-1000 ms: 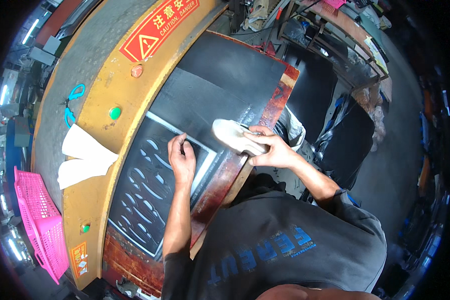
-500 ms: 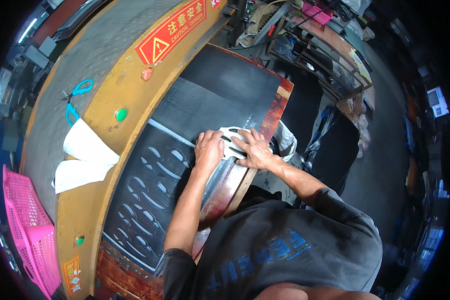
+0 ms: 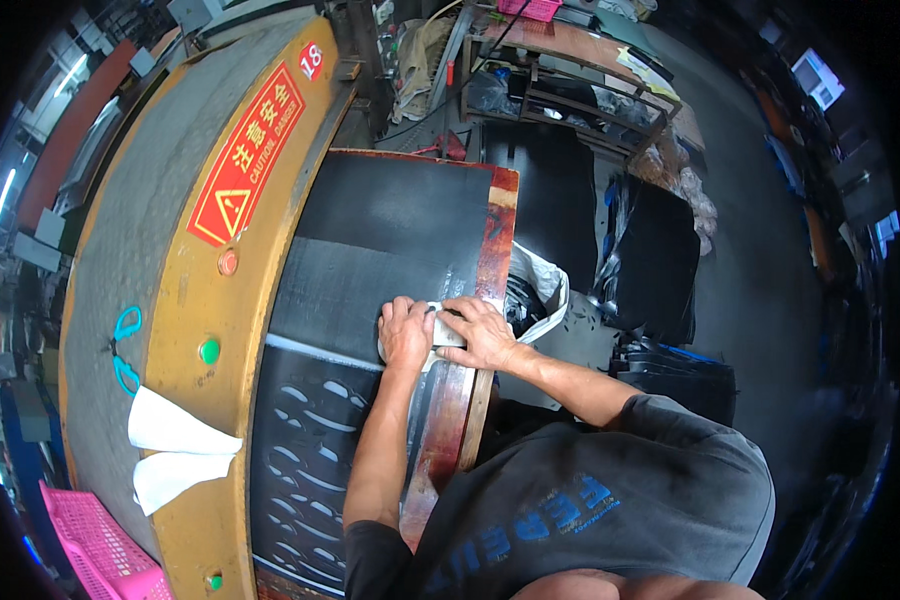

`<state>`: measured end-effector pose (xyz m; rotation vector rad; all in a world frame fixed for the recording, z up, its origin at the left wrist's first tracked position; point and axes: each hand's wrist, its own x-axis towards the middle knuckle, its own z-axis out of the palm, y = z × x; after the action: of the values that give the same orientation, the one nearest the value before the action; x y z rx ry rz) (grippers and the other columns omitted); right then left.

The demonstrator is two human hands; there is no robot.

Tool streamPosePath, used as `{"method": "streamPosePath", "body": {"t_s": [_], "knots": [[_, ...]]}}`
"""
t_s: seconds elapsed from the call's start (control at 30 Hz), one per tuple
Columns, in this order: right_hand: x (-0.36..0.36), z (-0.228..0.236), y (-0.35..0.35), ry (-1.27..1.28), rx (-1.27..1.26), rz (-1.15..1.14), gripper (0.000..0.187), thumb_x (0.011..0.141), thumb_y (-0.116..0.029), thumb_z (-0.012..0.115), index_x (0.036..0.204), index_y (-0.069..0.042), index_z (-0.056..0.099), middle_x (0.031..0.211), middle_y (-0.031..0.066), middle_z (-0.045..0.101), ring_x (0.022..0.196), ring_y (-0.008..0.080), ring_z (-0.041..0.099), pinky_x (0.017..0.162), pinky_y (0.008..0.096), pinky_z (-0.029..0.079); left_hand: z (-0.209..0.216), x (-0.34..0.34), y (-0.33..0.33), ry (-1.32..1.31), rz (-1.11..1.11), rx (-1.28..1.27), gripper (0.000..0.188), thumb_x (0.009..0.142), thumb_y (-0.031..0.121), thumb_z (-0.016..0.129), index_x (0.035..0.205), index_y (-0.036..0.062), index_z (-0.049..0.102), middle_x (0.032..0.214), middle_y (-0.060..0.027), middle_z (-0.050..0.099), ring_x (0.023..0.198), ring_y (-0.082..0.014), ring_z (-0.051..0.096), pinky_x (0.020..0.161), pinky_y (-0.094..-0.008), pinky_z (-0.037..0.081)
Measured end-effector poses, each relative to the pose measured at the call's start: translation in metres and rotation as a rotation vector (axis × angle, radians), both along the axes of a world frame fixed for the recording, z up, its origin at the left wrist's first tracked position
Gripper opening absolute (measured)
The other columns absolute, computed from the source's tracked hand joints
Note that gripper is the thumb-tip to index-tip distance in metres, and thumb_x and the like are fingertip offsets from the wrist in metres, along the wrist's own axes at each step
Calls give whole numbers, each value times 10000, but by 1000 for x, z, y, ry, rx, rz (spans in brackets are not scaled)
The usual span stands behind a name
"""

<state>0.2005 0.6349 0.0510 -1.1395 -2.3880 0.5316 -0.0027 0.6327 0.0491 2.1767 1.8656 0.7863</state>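
A white piece with dark slots lies on the black sheet, close to the right edge of the work surface. My left hand is closed over its left part, fingers curled and pressed down. On its right part rests my right hand, gripping it with the thumb toward me. Both hands cover much of the piece, so its full outline is hidden. Left of my left forearm, the nearer section of black sheet is full of curved cut-out openings. A pale strip divides it from the uncut part.
A yellow machine beam with green and red buttons runs along the left, carrying white sheets and blue-handled scissors. A pink basket stands lower left. Right of the board are a white sack and black sheet stacks.
The whole view has turned and shifted, so the machine sits differently in it. Both hands stay on the white piece, and less of its slotted face shows between them.
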Motion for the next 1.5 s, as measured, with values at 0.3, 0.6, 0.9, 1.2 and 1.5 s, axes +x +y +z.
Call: {"method": "streamPosePath", "body": {"t_s": [0.3,0.6,0.9,1.2,1.5], "knots": [[1,1,-1,74,-4,-30,582,881,-385,789,1359,-62,709,1469,156,606,1378,385,536,1132,533,461,-14,6,11,133,-63,109,237,945,187,759,1148,67,769,1080,-106,693,1065,-331,634,940,-483,515],[0,-1,0,79,-6,-45,520,870,-374,792,1297,-81,744,1454,127,622,1355,358,551,1113,520,471,-31,16,1,133,0,162,410,944,128,744,1327,-11,700,1069,-140,722,1050,-345,659,953,-484,534],[2,6,1,96,-31,-39,541,868,-359,789,1315,-62,729,1449,134,619,1369,359,543,1116,500,460,-32,16,8,117,-8,145,421,958,137,719,1369,49,688,1101,-121,698,1067,-339,624,954,-478,495],[2,3,-1,69,-29,-51,584,860,-390,784,1333,-54,713,1448,140,622,1373,348,558,1133,494,464,-29,14,11,168,-31,49,397,974,162,698,1367,106,681,1081,-104,679,1039,-340,613,932,-489,475],[1,4,-1,82,-24,-44,567,862,-358,785,1332,-50,711,1466,133,611,1371,352,540,1128,494,453,-33,13,10,135,-24,201,350,965,170,716,1307,98,716,1059,-108,707,1042,-334,642,921,-485,499]]}}
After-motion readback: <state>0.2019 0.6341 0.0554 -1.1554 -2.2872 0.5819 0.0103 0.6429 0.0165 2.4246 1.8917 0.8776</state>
